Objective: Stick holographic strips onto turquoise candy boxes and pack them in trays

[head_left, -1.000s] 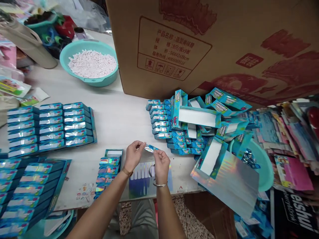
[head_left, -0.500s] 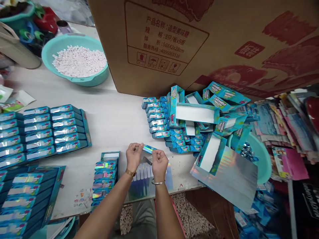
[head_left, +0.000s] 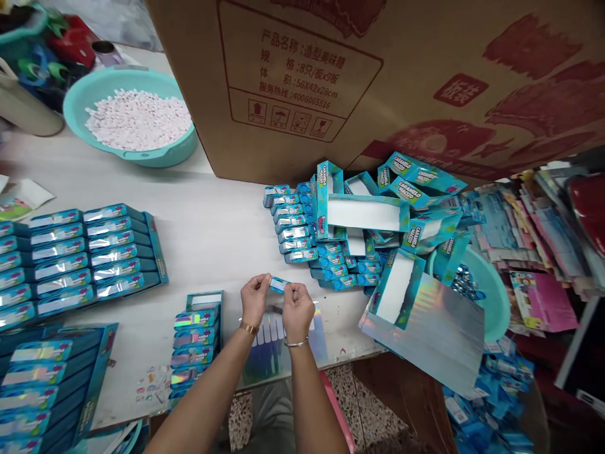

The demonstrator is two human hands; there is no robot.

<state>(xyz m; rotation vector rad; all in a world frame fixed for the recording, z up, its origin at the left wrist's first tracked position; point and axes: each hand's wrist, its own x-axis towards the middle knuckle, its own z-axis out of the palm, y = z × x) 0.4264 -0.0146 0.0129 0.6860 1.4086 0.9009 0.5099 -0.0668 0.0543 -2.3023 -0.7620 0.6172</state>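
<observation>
Between my two hands is a small blue candy box (head_left: 278, 285) with a shiny strip on its upper face. My left hand (head_left: 254, 301) pinches its left end with thumb and forefinger. Closed on the other end is my right hand (head_left: 297, 313), its fingers covering that part. A thin dark strip (head_left: 275, 309) shows beside the right hand; its kind and whether it is held cannot be made out. Below my hands lies a holographic sticker sheet (head_left: 265, 362) with several pale elongated labels. Left of it, a display tray (head_left: 204, 299) holds a row of similar small boxes.
Filled trays of boxes (head_left: 111, 243) stand at the left. A teal basin (head_left: 155, 157) holds white candies. Loose boxes (head_left: 295, 233) and open display cartons (head_left: 368, 211) pile before a big cardboard box (head_left: 302, 145). Silver sheets (head_left: 435, 334) overhang the table's front right.
My right hand has moved slightly left along the small box, covering more of it. The box's strip now reflects whiter. The camera view has shifted a little.
</observation>
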